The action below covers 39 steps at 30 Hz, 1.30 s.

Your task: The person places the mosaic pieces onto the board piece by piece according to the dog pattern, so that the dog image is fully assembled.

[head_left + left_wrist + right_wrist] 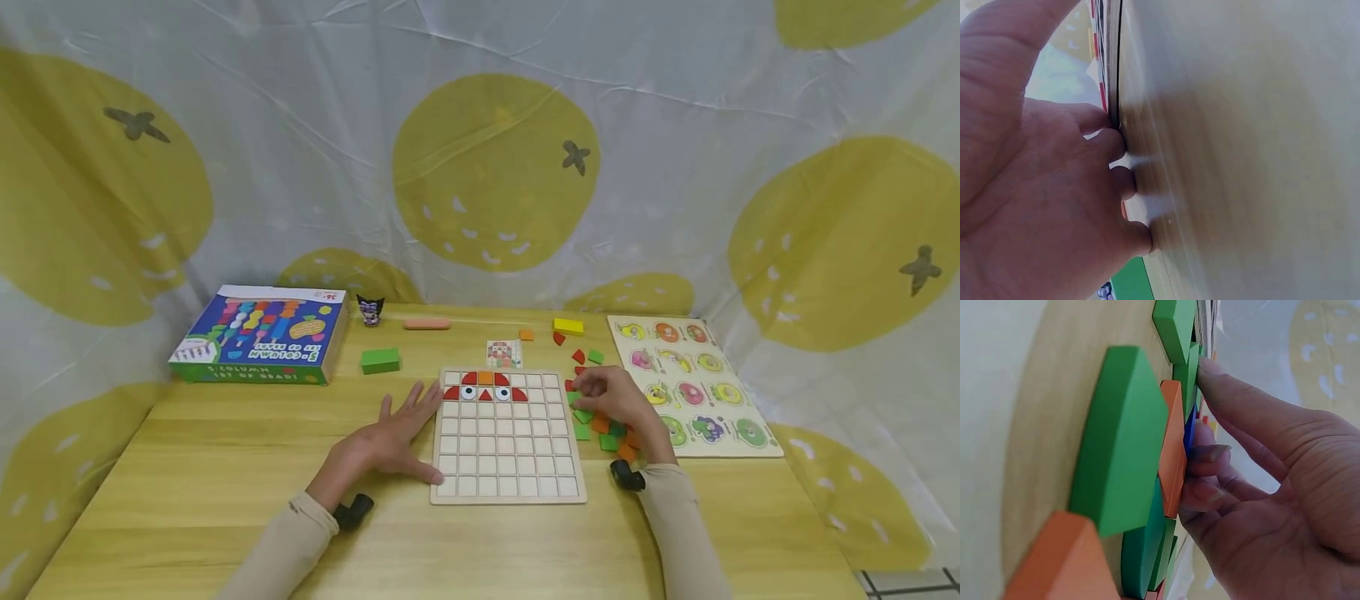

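A wooden grid board [506, 450] lies in the middle of the table [225, 467]. Its top rows hold red, orange and eye pieces [485, 386]. My left hand [397, 433] lies flat on the table, its fingertips [1119, 147] against the board's left edge [1110, 75]. My right hand [611, 400] rests over a loose pile of green, orange and red pieces [600, 425] just right of the board. In the right wrist view its fingertips [1213, 453] touch a green piece [1122, 444], an orange piece [1172, 450] and a blue piece [1190, 428]; no piece is lifted.
A blue bead-toy box [258, 335] stands at the back left, with a green block [380, 360], a small figure [370, 310] and a pink bar [427, 323] nearby. A picture card [503, 353] and yellow block [567, 326] lie behind the board. A fruit puzzle board [693, 383] lies right.
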Available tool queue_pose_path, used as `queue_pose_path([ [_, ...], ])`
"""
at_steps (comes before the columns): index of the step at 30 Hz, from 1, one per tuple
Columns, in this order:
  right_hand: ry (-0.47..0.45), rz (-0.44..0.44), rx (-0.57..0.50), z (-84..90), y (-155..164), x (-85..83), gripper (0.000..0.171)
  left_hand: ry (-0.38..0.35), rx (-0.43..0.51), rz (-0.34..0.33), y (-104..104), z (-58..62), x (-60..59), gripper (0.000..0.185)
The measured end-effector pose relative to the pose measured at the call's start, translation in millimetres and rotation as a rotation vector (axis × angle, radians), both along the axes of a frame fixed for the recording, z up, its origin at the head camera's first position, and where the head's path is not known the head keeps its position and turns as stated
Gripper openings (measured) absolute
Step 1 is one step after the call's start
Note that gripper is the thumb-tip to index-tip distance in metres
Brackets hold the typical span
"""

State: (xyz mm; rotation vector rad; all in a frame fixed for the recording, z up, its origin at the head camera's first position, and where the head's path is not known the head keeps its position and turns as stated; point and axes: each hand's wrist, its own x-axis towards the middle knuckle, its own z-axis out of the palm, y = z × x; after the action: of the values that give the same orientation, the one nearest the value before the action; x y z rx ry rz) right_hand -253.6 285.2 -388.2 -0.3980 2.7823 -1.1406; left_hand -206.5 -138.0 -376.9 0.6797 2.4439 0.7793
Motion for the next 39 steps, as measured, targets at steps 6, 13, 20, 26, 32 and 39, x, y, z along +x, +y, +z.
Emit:
queue_pose_path([
  [6, -0.022, 0.004, -0.015, 2.1, -0.8, -1.3, 0.021, 0.007, 0.005, -0.003, -1.2, -1.1, -1.5, 0.132],
  [13, -0.038, 0.019, -0.023, 0.1, -0.6, 1.4, 0.017, 0.000, 0.008, 0.005, -0.5, -3.4, 3.1, 0.132],
  [20, -0.054, -0.024, 0.012, 1.7, -0.9, 2.2, 0.013, 0.001, -0.003, 0.017, 0.7, -3.3, 4.1, 0.132],
  [26, -0.067, -0.025, 0.011, 0.3, -1.2, 0.1, 0.016, 0.009, -0.003, 0.019, 0.5, -2.5, 3.2, 0.133],
  [32, -0.069, -0.005, 0.029, 0.6, -0.4, 0.2, 0.019, 0.006, 0.007, 0.014, 1.2, -4.0, 4.6, 0.133],
  [39, -0.060, 0.001, 0.033, 1.6, -1.9, 0.1, 0.021, 0.003, 0.015, 0.011, 0.8, -3.9, 1.8, 0.134],
])
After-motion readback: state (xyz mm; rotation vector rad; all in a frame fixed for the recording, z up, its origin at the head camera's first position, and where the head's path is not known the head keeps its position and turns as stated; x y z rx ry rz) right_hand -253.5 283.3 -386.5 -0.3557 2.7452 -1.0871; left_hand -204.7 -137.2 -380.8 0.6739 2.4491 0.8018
